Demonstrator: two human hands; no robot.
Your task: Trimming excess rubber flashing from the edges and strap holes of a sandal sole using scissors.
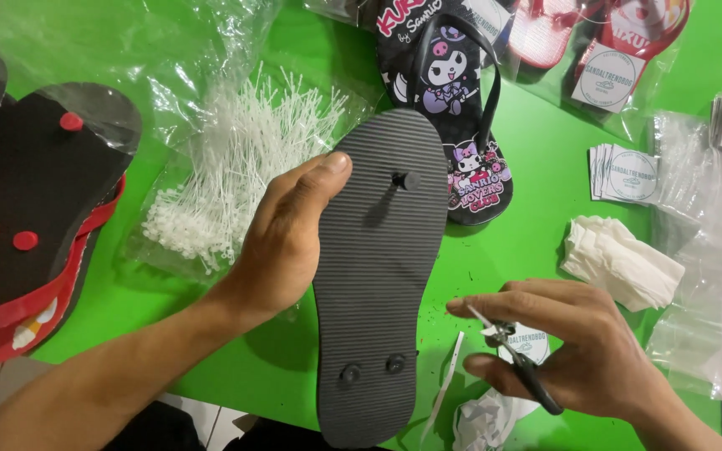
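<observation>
Sole-side check of a flip-flop in hand.
Left hand clamps the upturned black flip-flop; right hand grips small scissors, likely trimming at the strap plugs.

Left hand holds a black flip-flop sole-up over the green table; right hand grips small scissors.

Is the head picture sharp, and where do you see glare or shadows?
Head view: mostly sharp; the black sandal sole shows crisp ridges. Glare sits on the clear plastic bags. The left hand casts a soft shadow on the green table; the right hand looks slightly soft.
</observation>
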